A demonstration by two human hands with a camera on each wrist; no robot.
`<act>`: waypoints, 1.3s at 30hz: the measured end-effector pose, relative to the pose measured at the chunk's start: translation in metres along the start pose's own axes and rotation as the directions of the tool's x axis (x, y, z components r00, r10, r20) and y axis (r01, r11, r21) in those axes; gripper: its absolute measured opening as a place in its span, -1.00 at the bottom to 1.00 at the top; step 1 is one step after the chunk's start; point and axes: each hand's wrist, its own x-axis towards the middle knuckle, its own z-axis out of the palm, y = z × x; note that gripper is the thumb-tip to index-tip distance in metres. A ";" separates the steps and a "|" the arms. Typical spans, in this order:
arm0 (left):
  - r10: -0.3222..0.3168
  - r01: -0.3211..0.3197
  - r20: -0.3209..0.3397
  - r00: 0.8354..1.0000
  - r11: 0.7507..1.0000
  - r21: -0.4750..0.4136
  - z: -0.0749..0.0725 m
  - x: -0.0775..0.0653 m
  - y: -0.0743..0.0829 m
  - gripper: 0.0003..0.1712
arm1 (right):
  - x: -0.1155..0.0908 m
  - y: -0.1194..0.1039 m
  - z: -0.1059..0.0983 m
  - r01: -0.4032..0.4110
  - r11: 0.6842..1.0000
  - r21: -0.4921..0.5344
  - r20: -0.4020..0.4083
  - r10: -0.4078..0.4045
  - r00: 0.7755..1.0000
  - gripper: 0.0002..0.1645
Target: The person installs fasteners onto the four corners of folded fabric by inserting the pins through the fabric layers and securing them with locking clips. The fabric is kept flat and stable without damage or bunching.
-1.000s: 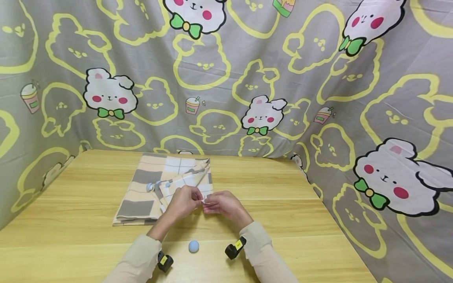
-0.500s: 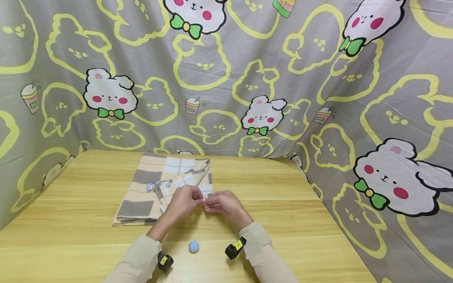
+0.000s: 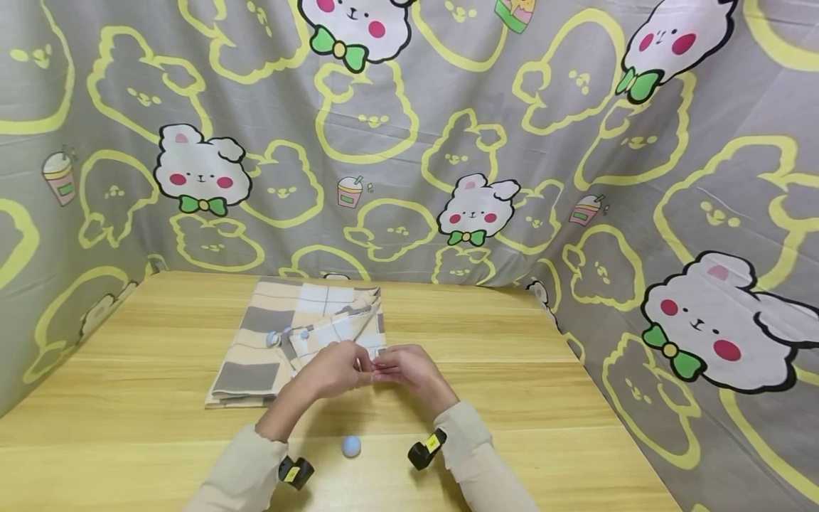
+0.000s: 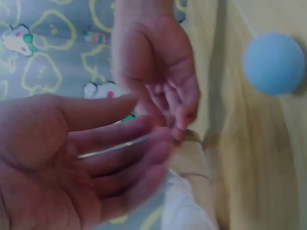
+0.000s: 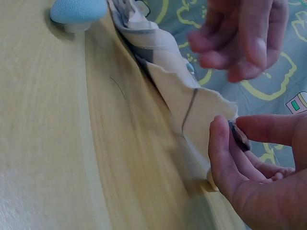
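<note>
A folded plaid cloth [image 3: 246, 341] in beige, white and grey lies on the table, one part turned back over it. My right hand [image 3: 409, 370] pinches a small dark-edged corner of cloth [image 5: 240, 136] between thumb and forefinger. Close beside it is my left hand [image 3: 339, 368]; in the left wrist view its fingers are nearly straight, with a thin pale streak between two of them. Blue round knobs [image 3: 273, 338] sit on the cloth. A loose blue mushroom-shaped clip [image 5: 78, 10] with a pale base stands on the table between the forearms.
The wooden table [image 3: 512, 427] reaches back to a grey curtain [image 3: 397, 142] printed with rabbits, which hangs behind and along both sides. A black camera [image 3: 296, 472] is strapped at the left wrist, another [image 3: 426, 449] at the right.
My left hand has let go of the cloth corner, turned, and shifted slightly to the right. The right hand keeps its pinch in nearly the same place.
</note>
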 end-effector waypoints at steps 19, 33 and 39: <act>-0.155 0.024 0.457 0.876 0.960 0.280 0.020 -0.015 0.009 -0.63 | -0.002 0.000 0.000 -0.002 1.000 0.005 0.008 0.002 1.000 -0.70; -0.095 -0.006 0.422 0.901 0.973 0.231 0.018 -0.013 0.005 -0.67 | -0.001 0.002 -0.002 0.001 1.000 -0.006 0.013 -0.001 1.000 -0.69; -0.006 -0.032 0.277 0.961 0.991 0.133 0.013 -0.008 0.000 -0.77 | 0.001 0.002 -0.002 -0.002 1.000 -0.016 0.015 0.002 1.000 -0.69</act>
